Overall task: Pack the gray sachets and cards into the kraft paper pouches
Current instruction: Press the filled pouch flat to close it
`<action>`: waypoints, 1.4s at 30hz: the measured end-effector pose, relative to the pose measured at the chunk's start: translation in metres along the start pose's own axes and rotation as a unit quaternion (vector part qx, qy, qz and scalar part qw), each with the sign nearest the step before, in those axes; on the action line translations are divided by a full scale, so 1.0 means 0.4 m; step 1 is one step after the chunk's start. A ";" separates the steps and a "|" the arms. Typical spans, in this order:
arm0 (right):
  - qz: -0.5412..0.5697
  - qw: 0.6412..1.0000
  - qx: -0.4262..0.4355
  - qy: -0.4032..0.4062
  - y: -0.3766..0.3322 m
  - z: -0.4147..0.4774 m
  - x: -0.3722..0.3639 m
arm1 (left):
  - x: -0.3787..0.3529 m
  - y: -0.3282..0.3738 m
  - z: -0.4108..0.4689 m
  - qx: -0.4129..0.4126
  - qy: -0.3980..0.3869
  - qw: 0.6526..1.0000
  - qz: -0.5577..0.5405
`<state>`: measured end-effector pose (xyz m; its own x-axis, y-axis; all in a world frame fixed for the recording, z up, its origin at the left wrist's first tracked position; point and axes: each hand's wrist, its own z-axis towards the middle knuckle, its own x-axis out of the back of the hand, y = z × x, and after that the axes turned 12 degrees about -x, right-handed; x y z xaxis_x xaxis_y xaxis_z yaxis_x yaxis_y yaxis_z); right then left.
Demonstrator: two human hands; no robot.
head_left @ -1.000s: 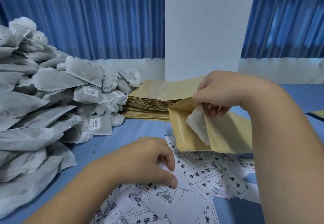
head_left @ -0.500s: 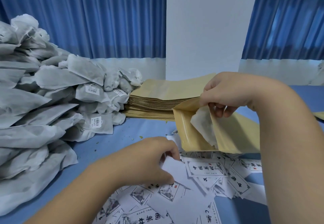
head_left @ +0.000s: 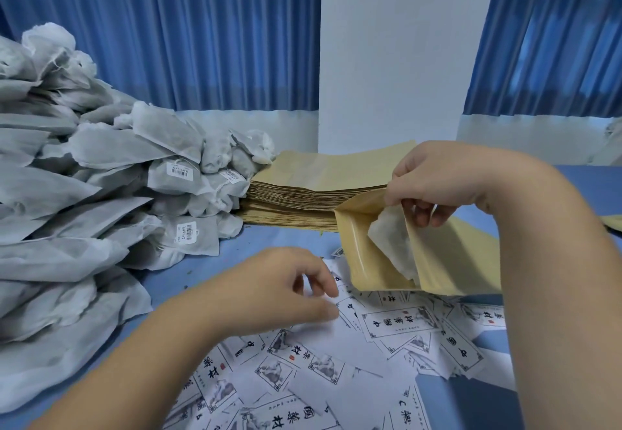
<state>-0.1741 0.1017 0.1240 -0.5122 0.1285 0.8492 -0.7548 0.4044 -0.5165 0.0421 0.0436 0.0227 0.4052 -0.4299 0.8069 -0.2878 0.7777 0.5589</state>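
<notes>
Midway through filling one kraft paper pouch (head_left: 454, 261): raised just off the bench (head_left: 276, 237), mouth turned up and to the left, with a gray sachet (head_left: 390, 244) lodged partway in and its upper end showing at the opening. Pinched at the top lip by the right grip (head_left: 434, 177), thumb and fingers closed on the paper, holding the mouth open. Below and to the left, over the scattered cards (head_left: 400, 325), the left grip (head_left: 279, 288), fingers half curled, thumb and forefinger close together; impossible to tell whether a card sits between them. Next, by the look of it: lifting a single card clear of the overlapping layer and sliding it in beside the sachet without collapsing the mouth. Behind, a flat stack of empty pouches (head_left: 319, 173); at far left, up against that stack, a tall heap of sachets (head_left: 84, 194).
</notes>
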 end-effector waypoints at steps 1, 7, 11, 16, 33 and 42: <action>-0.001 1.000 0.000 0.000 -0.001 0.001 -0.001 | -0.014 -0.001 0.004 -0.005 -0.034 0.998 0.050; -0.001 1.000 0.002 -0.006 -0.001 0.002 -0.003 | -0.041 -0.014 0.005 0.025 -0.104 0.991 0.081; -0.001 1.000 0.003 -0.006 -0.001 0.002 -0.002 | -0.034 -0.011 0.004 0.033 -0.088 0.994 0.059; 0.001 1.000 0.003 -0.009 -0.001 -0.002 0.002 | 0.006 -0.011 -0.002 0.049 -0.086 0.994 -0.046; 0.012 1.000 0.006 -0.005 0.006 -0.007 0.011 | -0.047 0.041 0.065 -0.275 0.209 0.897 0.277; 0.013 1.000 0.011 -0.004 0.008 0.001 0.010 | -0.063 0.093 0.201 -0.196 -0.049 0.897 0.392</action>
<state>-0.1790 0.1030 0.1258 -0.5355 0.1322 0.8341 -0.7494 0.3809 -0.5415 -0.0484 0.0465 0.0387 0.1269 0.2968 0.9465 -0.1158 0.9521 -0.2830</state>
